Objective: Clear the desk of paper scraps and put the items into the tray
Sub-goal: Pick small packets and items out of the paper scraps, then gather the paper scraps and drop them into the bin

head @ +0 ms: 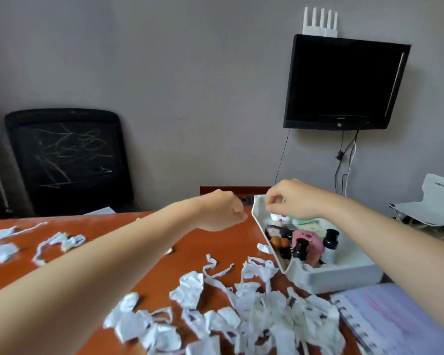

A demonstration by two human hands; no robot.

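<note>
A white tray [344, 274] stands at the desk's right side. It holds a pink pig toy [306, 242], black-capped bottles [331, 238], a brown figure [278, 242] and a white figure [280, 217]. My right hand [292, 199] hovers over the tray's far end with its fingers curled together, just above the white figure. Whether it grips anything is hidden. My left hand [223, 211] is a closed fist just left of the tray's rim, with nothing visible in it. Torn paper scraps [241, 311] lie heaped on the desk's near side.
More paper strips [59, 242] lie at the desk's left, with a further clump [0, 245] at the left edge. A spiral notebook [395, 319] lies at the near right. Behind the desk are a black chair [67, 160] and a wall-mounted monitor [344, 83].
</note>
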